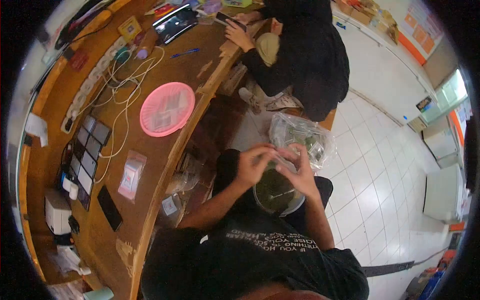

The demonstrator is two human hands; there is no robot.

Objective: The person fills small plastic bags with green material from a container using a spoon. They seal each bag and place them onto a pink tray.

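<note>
Both my hands meet above a round tub (300, 206) in my lap, which holds dark green, finely cut leafy stuff (275, 190). My left hand (255, 166) has its fingertips pinched together near the middle. Facing it, my right hand (300, 172) pinches with thumb and fingers. Between them is a thin, clear plastic bag (285, 161), small and partly hidden by the fingers. A thin light stick-like thing (282, 194) lies across the green stuff. Just beyond my hands sits a large clear plastic bag (327, 145) with small green-filled packets inside.
On the wooden counter (150, 195) at left lie a pink basket (145, 122) with clear packets, a plastic-wrapped pack (132, 176), several phones (87, 150), white cables (127, 100) and a black phone (109, 207). Ahead sits a person in black (310, 55), holding a phone (230, 21).
</note>
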